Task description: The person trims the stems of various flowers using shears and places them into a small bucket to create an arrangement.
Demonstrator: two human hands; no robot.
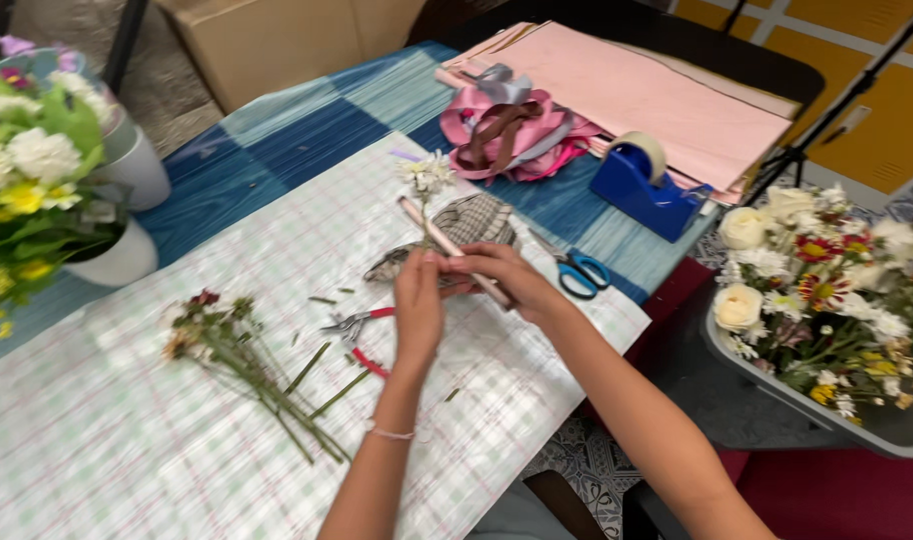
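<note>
Hands wrapping a flower stem

Your left hand [418, 305] and right hand [497, 272] meet above the bench [97, 440], fingers clamped on a thin pink-wrapped stem [447, 245] with a white flower [428, 173] at its top. Red-handled pliers [362, 335] lie just beside your left wrist, cut flowers [242, 355] further left, blue scissors [577, 270] right.

Even, soft indoor light falls from above onto my work; shadows under my hands [457, 290] are faint. The pale table sheet [127, 440] shows mild sheen. Flowers at the far left and right edges look slightly soft and stretched.
</note>
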